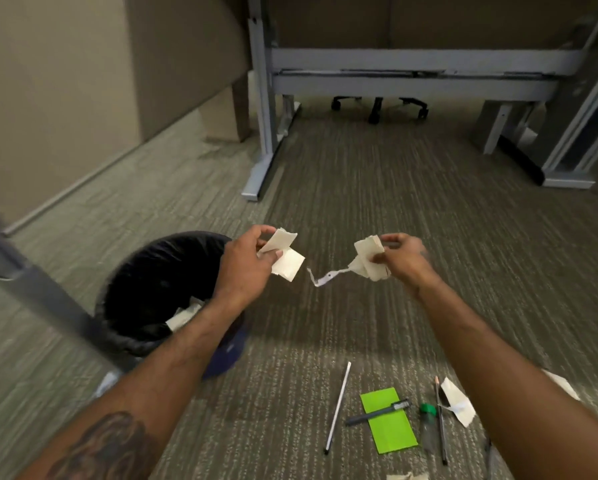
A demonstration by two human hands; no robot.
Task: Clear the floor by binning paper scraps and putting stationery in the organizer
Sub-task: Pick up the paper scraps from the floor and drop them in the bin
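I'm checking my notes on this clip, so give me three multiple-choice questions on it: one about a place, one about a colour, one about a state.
1. Where is the bin?
A. under the left forearm
B. beside the far desk leg
C. right of the pencil

2. What colour is the paper under the pen?
A. pink
B. green
C. blue

3. What is the right hand doing?
A. resting empty
B. gripping a pen
C. holding paper scraps

Answers: 1 A, the forearm crosses its rim. 2 B, bright green. 3 C, crumpled scraps are pinched in its fingers.

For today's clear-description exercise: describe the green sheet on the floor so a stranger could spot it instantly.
Start at the black-lined bin, then look right along the carpet to the stationery cluster. The green sheet lies flat under a dark pen; it is the only bright thing there.
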